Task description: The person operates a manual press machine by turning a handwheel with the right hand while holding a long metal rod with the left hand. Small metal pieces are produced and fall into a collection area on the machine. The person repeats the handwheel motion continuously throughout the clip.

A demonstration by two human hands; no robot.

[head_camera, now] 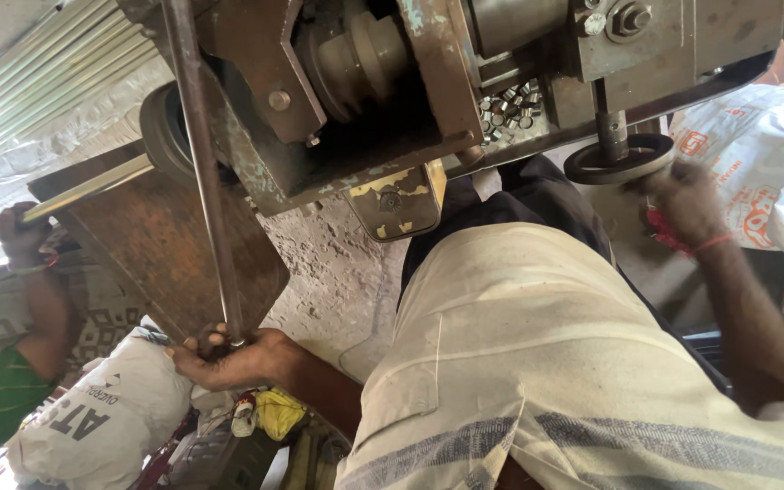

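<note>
Left grip (pixel 229 356) wraps the lower end of the long grey steel lever rod (pixel 203 172), which runs up into the machine; right grip (pixel 682 204) closes on the dark round handwheel (pixel 617 161).

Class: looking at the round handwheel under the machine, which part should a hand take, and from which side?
Grip the handwheel by its outer rim, probably from below and the near side: it lies flat on a vertical shaft, machine body above. The right hand already meets that edge.
</note>
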